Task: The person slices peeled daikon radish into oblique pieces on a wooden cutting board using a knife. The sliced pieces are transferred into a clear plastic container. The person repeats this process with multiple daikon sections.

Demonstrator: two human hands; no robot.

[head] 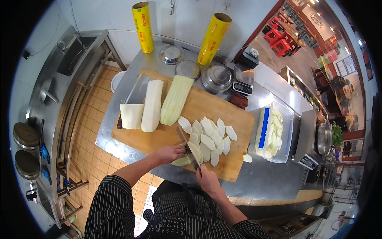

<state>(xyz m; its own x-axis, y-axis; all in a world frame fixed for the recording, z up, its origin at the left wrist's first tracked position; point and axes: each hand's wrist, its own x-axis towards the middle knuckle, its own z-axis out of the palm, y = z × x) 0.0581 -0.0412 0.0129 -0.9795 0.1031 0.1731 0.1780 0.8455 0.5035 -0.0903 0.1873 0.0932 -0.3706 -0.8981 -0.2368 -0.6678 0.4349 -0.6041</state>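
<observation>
My right hand (pixel 206 177) is closed around the handle of a kitchen cleaver (pixel 191 149). The blade stands between a pale green peeled gourd piece (pixel 181 161) and the cut slices. My left hand (pixel 170 154) presses its fingers on that gourd piece, close beside the blade. Several flat, pale gourd slices (pixel 208 141) lie on the wooden cutting board (pixel 149 139). Toward the board's left end rest a greenish peeled gourd length (pixel 176 100), a long white one (pixel 152 105) and a short block (pixel 132 116). The block lies across a second cleaver (pixel 137 89), covering part of it.
A clear plastic bin (pixel 286 134) with gourd pieces stands at right. One slice (pixel 247 158) lies off the board. Behind the board are metal lids (pixel 217 79), a digital scale (pixel 243 80), a dark red item (pixel 238 101) and two yellow film rolls (pixel 143 28).
</observation>
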